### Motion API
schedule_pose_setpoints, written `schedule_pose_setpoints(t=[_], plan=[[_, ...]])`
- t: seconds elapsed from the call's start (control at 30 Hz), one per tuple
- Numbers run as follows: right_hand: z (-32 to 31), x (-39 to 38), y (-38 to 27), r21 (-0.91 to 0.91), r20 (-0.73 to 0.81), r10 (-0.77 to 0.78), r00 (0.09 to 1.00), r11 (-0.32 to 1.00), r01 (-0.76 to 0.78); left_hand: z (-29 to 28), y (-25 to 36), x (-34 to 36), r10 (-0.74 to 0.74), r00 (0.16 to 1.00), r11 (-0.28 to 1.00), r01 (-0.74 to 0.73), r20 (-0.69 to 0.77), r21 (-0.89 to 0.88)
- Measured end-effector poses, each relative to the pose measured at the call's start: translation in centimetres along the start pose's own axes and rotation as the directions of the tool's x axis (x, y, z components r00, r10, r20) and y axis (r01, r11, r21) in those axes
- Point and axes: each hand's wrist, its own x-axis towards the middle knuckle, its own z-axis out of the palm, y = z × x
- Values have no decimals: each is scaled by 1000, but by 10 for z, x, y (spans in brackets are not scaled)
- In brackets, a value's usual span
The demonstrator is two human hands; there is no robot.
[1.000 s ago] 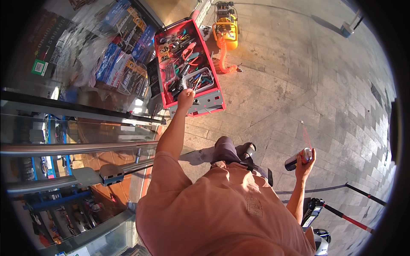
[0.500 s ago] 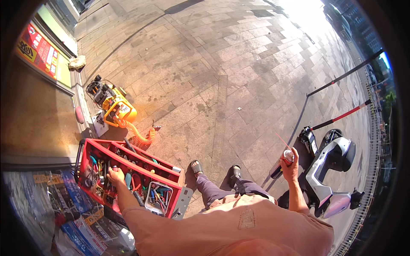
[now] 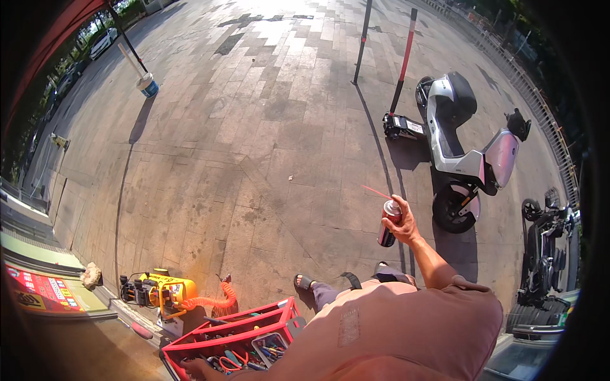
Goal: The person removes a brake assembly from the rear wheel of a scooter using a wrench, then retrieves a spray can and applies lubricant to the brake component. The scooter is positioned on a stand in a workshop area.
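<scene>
My right hand point(image 3: 406, 227) is wrapped around a red and dark spray can point(image 3: 389, 223), held upright out in front of my body. A thin red straw point(image 3: 376, 191) sticks out from the can's nozzle toward the left. My left hand point(image 3: 197, 367) is down in the open red toolbox point(image 3: 227, 327) at the lower left; it is in shadow near the picture's rim, and its fingers are mostly hidden. Pliers with red handles point(image 3: 232, 360) and several other hand tools lie beside it. A pale-rimmed tray point(image 3: 270, 346) of small tools sits at the box's right end.
Beyond the toolbox stands a yellow air compressor point(image 3: 175, 291) with a coiled orange hose point(image 3: 213, 300). To the right, a white scooter point(image 3: 460, 152) is parked by a floor jack point(image 3: 403, 126) with a red-and-black handle. A bucket point(image 3: 147, 85) holds a pole at the far left.
The view has swung right and up, so the toolbox sits lower and the scooter shows fully. My right hand still grips the can; my left is still in the toolbox.
</scene>
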Motion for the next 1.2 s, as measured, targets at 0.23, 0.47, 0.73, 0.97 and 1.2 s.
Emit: schedule_pose_setpoints(t=[0.23,0.47,0.73,0.97,1.2], plan=[[-127,-97,84,48,-320,213,923,977,-208,-59,112,-104,499,833,867,-482,-241,128],[-292,-208,178,7,-691,185,698,968,-249,38,229,-440,977,150,172,-974,154,-146],[-440,-298,245,121,-944,213,250,933,-338,176,197,-768,568,-293,228,-842,769,-489],[-558,-390,302,138,-990,136,-44,843,-520,226,233,-974,379,-352,-195,-935,856,-298],[-677,-454,332,187,-970,16,-244,691,-699,230,213,-1302,416,-544,-537,-794,729,-286]])
